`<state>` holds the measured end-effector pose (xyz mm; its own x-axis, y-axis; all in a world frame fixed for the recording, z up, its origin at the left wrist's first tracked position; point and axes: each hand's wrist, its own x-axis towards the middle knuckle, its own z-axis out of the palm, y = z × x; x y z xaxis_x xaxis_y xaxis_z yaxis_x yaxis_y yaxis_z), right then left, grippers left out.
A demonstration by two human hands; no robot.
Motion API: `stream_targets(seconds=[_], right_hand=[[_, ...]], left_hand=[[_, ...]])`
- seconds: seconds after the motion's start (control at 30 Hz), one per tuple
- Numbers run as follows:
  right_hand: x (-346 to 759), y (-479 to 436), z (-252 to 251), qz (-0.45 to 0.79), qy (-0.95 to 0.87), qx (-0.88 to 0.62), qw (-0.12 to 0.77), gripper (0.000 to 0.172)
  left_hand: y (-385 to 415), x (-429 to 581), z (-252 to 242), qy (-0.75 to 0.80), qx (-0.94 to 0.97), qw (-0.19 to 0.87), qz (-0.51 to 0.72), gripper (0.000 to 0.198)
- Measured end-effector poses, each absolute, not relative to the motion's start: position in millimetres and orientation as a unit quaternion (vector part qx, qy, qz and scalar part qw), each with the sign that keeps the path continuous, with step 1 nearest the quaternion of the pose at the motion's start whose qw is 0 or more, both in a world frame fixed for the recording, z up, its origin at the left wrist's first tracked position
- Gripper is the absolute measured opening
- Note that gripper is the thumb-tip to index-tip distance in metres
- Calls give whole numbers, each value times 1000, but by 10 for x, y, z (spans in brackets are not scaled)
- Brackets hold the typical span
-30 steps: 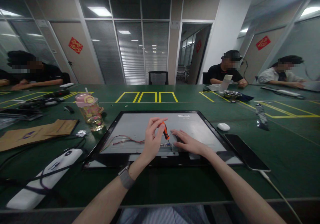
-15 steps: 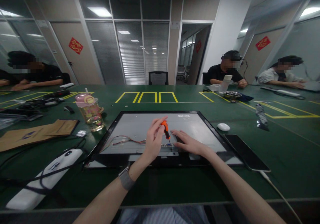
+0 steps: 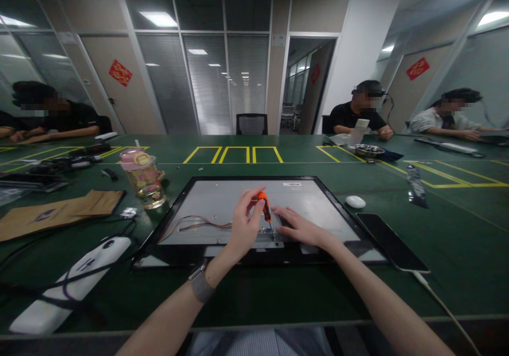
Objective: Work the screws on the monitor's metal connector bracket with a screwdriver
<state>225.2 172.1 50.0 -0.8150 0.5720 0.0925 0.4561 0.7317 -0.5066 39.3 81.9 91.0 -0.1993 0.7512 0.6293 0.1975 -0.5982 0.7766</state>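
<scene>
An orange and black screwdriver (image 3: 264,206) stands tilted over a display panel (image 3: 222,197), its tip down at the small metal parts near the panel's front edge. My left hand (image 3: 245,219), with a watch on the wrist, grips the handle between thumb and fingers. Flat on the panel just right of the screwdriver rests my right hand (image 3: 300,226), fingers stretched out. The panel has a grey metal back and a black frame. Thin wires (image 3: 194,221) run across its left part toward my left hand. What exactly the tip touches is too small to tell.
Left of the panel stand a pink-lidded bottle (image 3: 145,181), a brown paper bag (image 3: 59,213) and a white power bank-like device (image 3: 75,284) with black cables. On the right lie a phone (image 3: 392,242) on a cable and a white case (image 3: 355,202). Other people sit across the table.
The screwdriver's handle has turned and shifted slightly in my left hand, whose fingers moved a little. My right hand stays in place.
</scene>
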Motion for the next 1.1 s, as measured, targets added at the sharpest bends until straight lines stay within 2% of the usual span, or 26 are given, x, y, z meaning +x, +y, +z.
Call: stream_targets(seconds=[0.13, 0.33, 0.57, 0.8, 1.0, 1.1], right_hand=[[2257, 1733, 488, 238, -922, -280, 121, 59], [2256, 1712, 513, 239, -922, -281, 115, 60], [2258, 1720, 502, 231, -922, -289, 115, 59], [2262, 1755, 460, 236, -927, -261, 127, 55], [2257, 1736, 488, 240, -922, -280, 118, 59], [2248, 1715, 516, 241, -924, -273, 120, 58]], left_hand=[[816, 393, 900, 374, 602, 261, 656, 29], [819, 397, 919, 391, 618, 166, 662, 21], [807, 382, 926, 392, 623, 201, 646, 28], [832, 376, 913, 404, 609, 144, 667, 20], [814, 370, 920, 391, 622, 168, 657, 27], [827, 371, 902, 387, 628, 163, 656, 24]])
